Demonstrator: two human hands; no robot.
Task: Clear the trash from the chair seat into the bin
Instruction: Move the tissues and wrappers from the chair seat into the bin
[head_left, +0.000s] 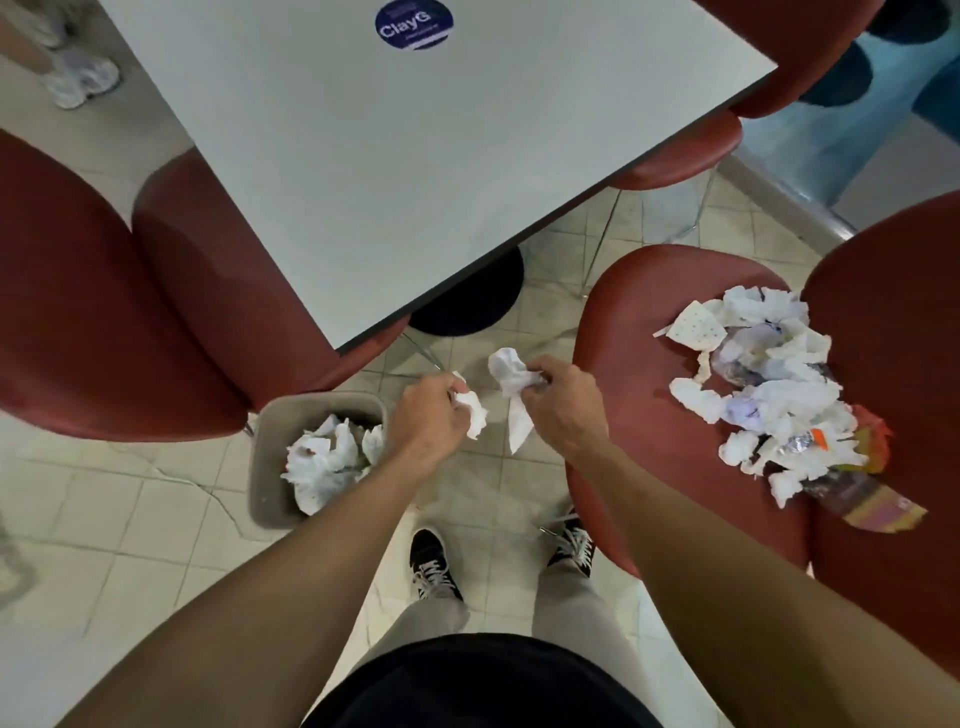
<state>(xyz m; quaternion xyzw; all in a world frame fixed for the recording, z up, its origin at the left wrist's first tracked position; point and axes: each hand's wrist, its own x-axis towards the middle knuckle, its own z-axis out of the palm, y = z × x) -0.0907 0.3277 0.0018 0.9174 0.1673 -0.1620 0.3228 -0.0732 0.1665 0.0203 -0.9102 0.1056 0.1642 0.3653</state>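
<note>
White crumpled tissues (324, 460) already sat in the grey plastic bin (270, 499); most of the paper-and-wrapper trash pile (769, 395) was left on the red chair seat (639, 364). Left hand (431, 421) and right hand (563, 402) each had a closed grip on a tissue wad, beside the bin.

cam on my head, looking pretty much straight down, my hands close up, floor (130, 499) under everything
</note>
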